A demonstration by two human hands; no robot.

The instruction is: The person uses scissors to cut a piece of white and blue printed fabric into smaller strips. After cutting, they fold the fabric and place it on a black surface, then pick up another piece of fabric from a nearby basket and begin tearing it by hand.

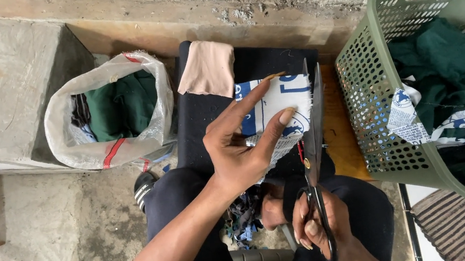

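Holding a blue-and-white printed cloth piece [279, 115] up over the lap, left hand [241, 147] pinching it between thumb and outstretched fingers. Gripping black scissors [313, 137] through the handle loops, right hand [318, 224] closed around them low in the view, blades pointing upward and lying along the right edge of the cloth piece, touching or just beside it. Below, a dark board [248, 67] across the knees, with a folded pink cloth [208, 67] resting at its far end. Near the floor between the legs, a heap of small cloth scraps [245, 219]. To the left, a clear plastic bag [84, 151] stuffed with green cloth. To the right, a green plastic basket [375, 110] holding dark green cloth and more printed pieces.
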